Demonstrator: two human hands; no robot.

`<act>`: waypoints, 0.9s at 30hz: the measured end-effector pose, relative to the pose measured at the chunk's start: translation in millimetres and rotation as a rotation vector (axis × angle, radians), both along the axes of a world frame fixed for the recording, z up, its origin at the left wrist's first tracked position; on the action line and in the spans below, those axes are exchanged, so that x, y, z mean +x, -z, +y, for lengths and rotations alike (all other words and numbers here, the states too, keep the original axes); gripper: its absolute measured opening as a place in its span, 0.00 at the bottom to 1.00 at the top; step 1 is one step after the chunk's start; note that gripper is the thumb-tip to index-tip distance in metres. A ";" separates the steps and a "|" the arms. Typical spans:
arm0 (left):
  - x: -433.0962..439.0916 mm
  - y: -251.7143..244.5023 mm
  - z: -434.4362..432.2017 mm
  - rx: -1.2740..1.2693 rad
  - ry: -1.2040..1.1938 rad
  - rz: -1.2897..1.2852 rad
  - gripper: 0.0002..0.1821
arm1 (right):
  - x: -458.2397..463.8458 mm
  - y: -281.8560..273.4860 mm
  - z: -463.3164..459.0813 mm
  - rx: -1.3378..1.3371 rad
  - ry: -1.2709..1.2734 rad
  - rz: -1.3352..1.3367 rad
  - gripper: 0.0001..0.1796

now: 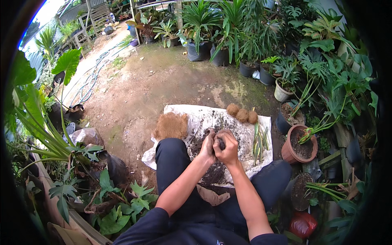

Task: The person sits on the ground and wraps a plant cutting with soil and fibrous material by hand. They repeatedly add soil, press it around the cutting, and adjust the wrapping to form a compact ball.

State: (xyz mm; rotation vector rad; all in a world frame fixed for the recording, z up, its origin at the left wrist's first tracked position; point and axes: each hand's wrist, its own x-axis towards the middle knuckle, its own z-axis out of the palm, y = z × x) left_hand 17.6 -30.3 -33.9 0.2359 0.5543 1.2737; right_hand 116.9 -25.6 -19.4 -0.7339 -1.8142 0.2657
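My left hand (208,145) and my right hand (229,144) are cupped together above a white sack (264,122) spread on the ground. Between them they press a dark lump of soil (221,144), mostly hidden by my fingers. Loose dark soil (214,174) is scattered over the sack. A mat of brown coconut fibre (171,125) lies at the sack's left. Three brown fibre-covered balls (242,115) sit in a row along the far right edge. Beneath them lie several yellow-edged snake plant leaves (259,145).
A terracotta-coloured pot (299,144) and a black pot (289,118) stand right of the sack. Potted plants (199,50) line the far side. A coiled hose (92,73) crosses the dirt ground at upper left. Large-leaved plants (46,134) crowd the left; a red bag (302,224) sits lower right.
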 end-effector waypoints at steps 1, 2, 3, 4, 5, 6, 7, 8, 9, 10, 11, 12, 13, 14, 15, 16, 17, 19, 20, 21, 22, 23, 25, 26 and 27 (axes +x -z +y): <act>-2.9 1.1 0.5 0.107 0.062 -0.105 0.23 | -0.7 0.1 -0.1 0.018 0.009 0.037 0.11; 0.1 2.4 1.0 0.029 -0.013 -0.028 0.24 | -0.7 -0.8 0.1 -0.017 0.013 0.007 0.12; 0.8 3.1 2.4 -0.056 -0.074 0.034 0.24 | -0.8 -2.3 0.1 -0.043 0.017 0.006 0.12; -1.5 3.7 3.4 -0.064 -0.073 0.033 0.27 | -0.9 -4.1 -0.1 -0.068 0.007 -0.015 0.13; -3.7 3.6 5.8 -0.040 -0.042 0.048 0.29 | 0.5 -6.7 0.2 -0.069 0.005 -0.013 0.13; -5.1 3.3 7.7 -0.015 0.005 0.034 0.31 | 3.2 -9.3 0.1 -0.066 -0.009 -0.027 0.14; -5.6 3.3 8.1 -0.022 0.029 0.030 0.34 | 4.8 -11.2 -0.8 -0.057 -0.005 -0.033 0.15; -5.3 2.7 8.8 -0.023 0.019 0.105 0.40 | 5.0 -12.2 -2.7 -0.078 0.044 -0.034 0.17; -3.2 2.5 7.2 -0.011 -0.024 0.167 0.40 | 5.0 -12.6 -4.1 -0.040 0.126 -0.111 0.17; -2.1 1.6 7.1 0.001 -0.044 0.197 0.39 | 5.3 -12.3 -6.0 0.015 0.165 -0.144 0.17; -0.5 0.9 5.7 -0.020 -0.068 0.230 0.39 | 5.4 -11.8 -7.4 0.064 0.225 -0.206 0.17; 4.4 -0.3 4.2 -0.054 -0.108 0.263 0.36 | 4.4 -10.8 -8.8 0.063 0.210 -0.177 0.17; 7.8 -1.0 0.6 -0.068 -0.156 0.306 0.33 | 3.6 -9.5 -10.2 0.064 0.193 -0.151 0.17; 10.6 -2.9 -0.8 -0.046 -0.186 0.308 0.32 | 2.8 -8.8 -10.1 0.076 0.178 -0.146 0.17; 12.5 -5.3 -2.1 -0.063 -0.210 0.323 0.32 | 0.9 -8.3 -9.5 0.080 0.184 -0.119 0.16; 12.4 -7.9 -3.0 -0.019 -0.227 0.368 0.33 | 0.1 -7.7 -10.5 0.088 0.192 -0.114 0.16; 12.7 -10.7 -4.3 -0.031 -0.231 0.397 0.34 | -1.5 -7.5 -10.7 0.090 0.206 -0.093 0.16; 7.6 -15.3 -6.7 0.030 -0.199 0.369 0.33 | -6.6 -6.1 -12.1 -0.025 0.164 0.031 0.18; 7.4 -17.1 -7.5 0.067 -0.228 0.343 0.34 | -12.6 -4.0 -13.0 -0.164 0.110 0.214 0.20; 7.5 -18.1 -8.5 0.081 -0.263 0.333 0.34 | -16.4 -1.9 -13.5 -0.302 0.053 0.373 0.23; 8.3 -18.5 -9.9 0.133 -0.298 0.315 0.35 | -14.9 -0.7 -12.7 -0.575 -0.136 0.698 0.29; 6.8 -19.0 -8.5 0.335 -0.325 0.498 0.34 | -14.9 1.3 -11.2 -0.816 -0.386 0.992 0.35; 15.1 -16.7 -13.5 0.591 -0.463 0.975 0.28 | -5.3 4.5 -8.1 -1.193 -0.587 1.259 0.36; 18.4 -16.2 -12.8 0.786 -0.696 1.263 0.20 | -3.9 7.0 -5.5 -1.198 -0.650 1.317 0.33; 21.2 -14.6 -14.3 0.835 -0.738 1.344 0.17 | -0.7 9.3 -3.7 -1.175 -0.709 1.335 0.28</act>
